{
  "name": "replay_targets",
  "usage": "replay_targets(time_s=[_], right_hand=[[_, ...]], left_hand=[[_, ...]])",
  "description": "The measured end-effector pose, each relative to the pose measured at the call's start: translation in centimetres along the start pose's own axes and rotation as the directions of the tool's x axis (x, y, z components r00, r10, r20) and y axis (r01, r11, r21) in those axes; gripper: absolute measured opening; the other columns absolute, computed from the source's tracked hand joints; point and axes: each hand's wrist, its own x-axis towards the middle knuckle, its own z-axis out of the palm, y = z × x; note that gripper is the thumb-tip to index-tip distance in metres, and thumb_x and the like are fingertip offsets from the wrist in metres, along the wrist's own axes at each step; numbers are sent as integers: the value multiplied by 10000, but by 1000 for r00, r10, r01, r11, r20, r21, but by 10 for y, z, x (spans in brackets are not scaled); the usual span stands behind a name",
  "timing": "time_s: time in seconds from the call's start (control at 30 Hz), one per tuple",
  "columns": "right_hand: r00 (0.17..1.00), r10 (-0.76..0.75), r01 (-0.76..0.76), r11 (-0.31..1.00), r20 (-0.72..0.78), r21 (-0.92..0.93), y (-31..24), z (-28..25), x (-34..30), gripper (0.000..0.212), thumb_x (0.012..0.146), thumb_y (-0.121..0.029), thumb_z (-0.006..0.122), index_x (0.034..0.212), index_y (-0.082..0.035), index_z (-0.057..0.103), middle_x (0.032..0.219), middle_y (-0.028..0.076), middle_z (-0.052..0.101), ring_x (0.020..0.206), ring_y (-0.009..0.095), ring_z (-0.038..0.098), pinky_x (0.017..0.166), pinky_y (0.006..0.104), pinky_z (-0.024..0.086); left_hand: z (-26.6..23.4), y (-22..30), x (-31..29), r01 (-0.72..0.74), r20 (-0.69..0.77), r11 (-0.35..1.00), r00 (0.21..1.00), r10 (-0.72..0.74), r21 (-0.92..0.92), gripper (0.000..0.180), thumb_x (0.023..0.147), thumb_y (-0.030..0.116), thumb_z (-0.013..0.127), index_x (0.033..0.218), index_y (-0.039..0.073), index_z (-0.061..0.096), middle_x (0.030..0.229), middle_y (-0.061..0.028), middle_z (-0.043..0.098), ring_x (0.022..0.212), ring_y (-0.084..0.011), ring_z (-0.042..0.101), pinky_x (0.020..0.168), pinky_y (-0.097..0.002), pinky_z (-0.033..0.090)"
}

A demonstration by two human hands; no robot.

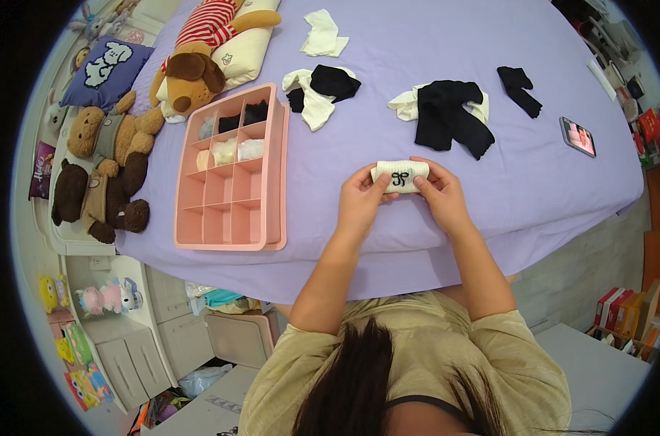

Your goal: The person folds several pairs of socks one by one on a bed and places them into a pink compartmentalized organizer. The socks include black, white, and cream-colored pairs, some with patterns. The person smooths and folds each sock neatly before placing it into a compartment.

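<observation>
Between both hands I hold a white ribbed sock [400, 175], folded into a short band with a dark mark on its front. My left hand [361, 195] grips its left end, thumb in front and fingers behind. At the right end my right hand [443, 192] pinches it the same way. To the left stands a pink divided storage box [272, 167]. Rolled socks in white, black and grey fill its far compartments, among them a cream roll [224, 152] and a black one [256, 112]. The nearer compartments hold nothing.
Loose socks lie on the purple bedsheet [359, 269]: a white pair [323, 35], a black-and-white bunch [315, 109], black socks [450, 112] over white ones, and a black pair [520, 92]. A phone [578, 136] rests far right. Stuffed animals [101, 138] line the left side.
</observation>
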Motion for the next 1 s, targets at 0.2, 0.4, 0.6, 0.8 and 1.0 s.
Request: replay_targets(time_s=[0.2,0.4,0.6,0.8,1.0], right_hand=[[1000,-8,7,1000,-10,-24,0,3,-1,354,929,-66,632,1264,22,558,1117,94,658,978,144,637,793,281,537],[993,-114,113,961,12,-254,7,11,-20,336,887,-44,657,1212,-4,582,1093,73,653,982,135,625,830,264,507],[874,-227,413,814,430,-409,-38,60,-24,401,805,-64,705,1189,-12,599,1083,106,656,979,206,643,869,321,505],[677,-309,667,640,668,-381,-63,188,22,404,821,-156,704,1179,-10,587,1063,186,639,1004,340,618,876,401,492],[637,-371,752,494,676,-437,-6,326,117,368,820,-196,686,1125,-6,608,1044,206,630,995,391,577,883,457,458]], left_hand=[[-2,-6,-1,-37,-36,999,999,37,23,306,958,100,599,1211,-71,568,1049,-102,658,885,-143,658,712,-252,588],[-15,15,-28,18,-14,996,1000,-16,90,331,980,56,537,1280,-82,514,1129,-113,627,993,-171,634,794,-295,593],[-38,86,-109,-78,-39,988,996,84,136,373,944,-21,552,1305,-87,486,1159,-122,613,1038,-178,619,864,-310,577],[-128,175,-115,-342,-77,715,872,483,610,340,906,-21,593,1244,-45,582,1092,-92,661,985,-139,622,843,-272,515],[-234,232,-47,-190,-251,524,711,657,830,274,934,72,572,1173,-43,638,975,-73,702,853,-123,611,778,-274,486]])
